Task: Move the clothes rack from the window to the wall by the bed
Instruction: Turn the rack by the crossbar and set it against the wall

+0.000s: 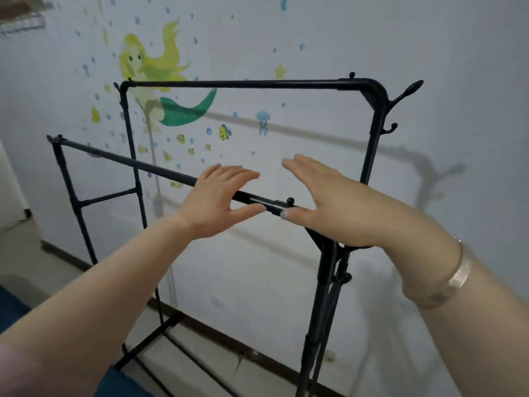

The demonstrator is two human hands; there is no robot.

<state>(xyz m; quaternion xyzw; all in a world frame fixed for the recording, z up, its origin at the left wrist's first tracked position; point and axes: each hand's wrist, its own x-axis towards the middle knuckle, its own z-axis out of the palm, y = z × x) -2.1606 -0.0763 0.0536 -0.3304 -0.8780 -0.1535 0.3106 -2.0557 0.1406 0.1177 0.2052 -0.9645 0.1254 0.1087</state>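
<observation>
The black metal clothes rack (pixel 243 83) stands upright in front of a white wall (pixel 372 38) with mermaid stickers. It has two horizontal bars, a high far one and a lower near one (pixel 128 163), with hooks at its right end. My left hand (pixel 217 199) hovers over the near bar with fingers spread, the thumb just under the bar and not closed around it. My right hand (pixel 329 202) is held flat and open above the near bar's right end, hiding the corner joint. No clothes hang on the rack.
The rack's feet (pixel 148 339) rest on a light floor beside a dark skirting board (pixel 257 351). A blue surface (pixel 11 308) lies at the lower left. A pale piece of furniture (pixel 11 196) stands at the left edge. My right wrist wears a bracelet (pixel 455 276).
</observation>
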